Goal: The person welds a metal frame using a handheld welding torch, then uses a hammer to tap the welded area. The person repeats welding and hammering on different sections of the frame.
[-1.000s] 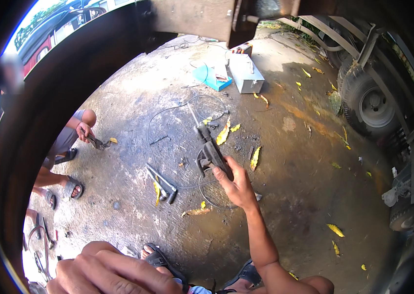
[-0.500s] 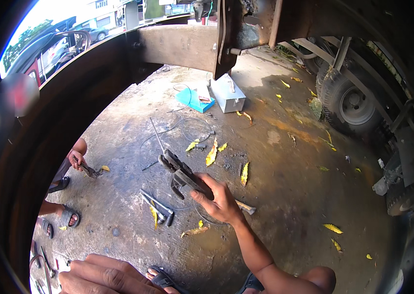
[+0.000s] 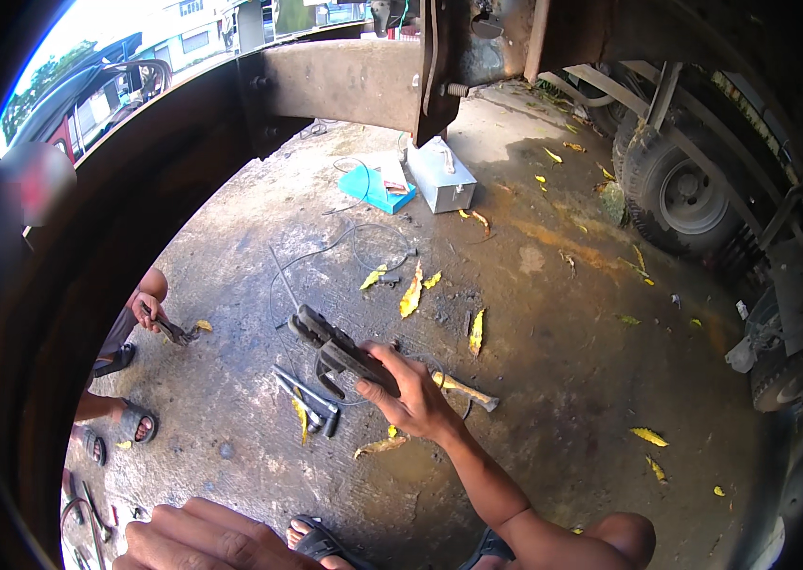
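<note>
The welding electrode holder [image 3: 349, 361] is in the right hand [image 3: 415, 399], whose grip is closed around its handle, the lever hanging on the near side. Over the last half second the holder has swung a little to the left, with the hold itself looking the same. Its thin rod [image 3: 284, 277] juts ahead and left of the grip, the free end now over another patch of floor, apparently touching nothing. I judge this a change of aim, not of grasp.

With the hand shifted, much more of a wooden-handled tool [image 3: 466, 390], probably a hammer, shows on the floor just right of the grip. Left of the grip and nearer the body lie the metal bars with dark ends [image 3: 318, 397]; a thin cable [image 3: 312, 255] loops beyond it.

The left hand [image 3: 216, 541] is well apart, low and left of the grip, fingers bent; whether it holds anything cannot be told.

Farther ahead of the grip stand a silver metal box [image 3: 442, 180] and a flat blue case [image 3: 377, 192]. Well to its left, a co-worker's hand [image 3: 149, 311] holds a dark tool [image 3: 173, 332].
</note>
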{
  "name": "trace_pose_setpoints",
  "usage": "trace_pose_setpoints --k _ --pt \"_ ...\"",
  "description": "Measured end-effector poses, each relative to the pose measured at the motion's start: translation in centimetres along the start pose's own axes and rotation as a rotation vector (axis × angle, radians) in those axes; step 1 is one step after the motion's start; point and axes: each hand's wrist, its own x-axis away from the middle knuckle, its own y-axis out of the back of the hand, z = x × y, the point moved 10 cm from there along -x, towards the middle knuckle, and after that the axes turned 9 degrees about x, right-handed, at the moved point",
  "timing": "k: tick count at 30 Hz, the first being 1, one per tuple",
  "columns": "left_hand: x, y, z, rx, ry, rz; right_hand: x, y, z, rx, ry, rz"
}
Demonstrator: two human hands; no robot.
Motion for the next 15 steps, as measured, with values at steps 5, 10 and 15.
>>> trace_pose_setpoints --k 5,10,15 --pt "-0.4 0.1 -0.5 0.106 -0.049 -0.086 -0.6 3.5 3.7 0.104 0.232 -0.206" --pt "0.4 -0.3 -0.1 0.218 -0.099 -0.177 -0.9 9.8 5.9 0.24 0.263 -0.544" --pt "0.1 1.9 3.9 -0.058 0.009 -0.428 -2.7 13.7 7.0 0.143 0.127 -0.661"
